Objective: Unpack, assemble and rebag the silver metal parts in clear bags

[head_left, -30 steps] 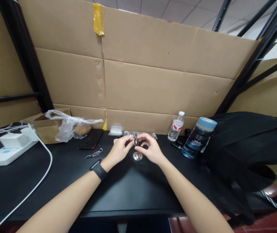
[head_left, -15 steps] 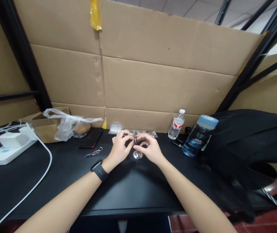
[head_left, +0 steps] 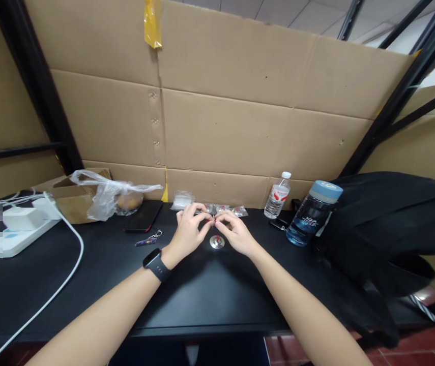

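Observation:
Close to the far side of the black desk, my left hand and my right hand meet with fingertips pinched together. Between them is a small thin disc-like piece, seen nearly edge-on; its exact kind is too small to make out. Just below the fingers, a shiny round metal base with a red bit on top rests on the desk, apart from both hands. Small clear packets with red bits lie behind my fingers, partly hidden. A dark watch is on my left wrist.
To the left are a keychain, a dark phone-like slab, a knotted plastic bag and a power strip with a white cable. A water bottle, a blue-lidded bottle and a black bag stand right. Cardboard walls the back.
The small piece has turned between my fingers, from its dark brownish face showing to nearly edge-on. My right fingers have drawn closer together. The metal base stays put.

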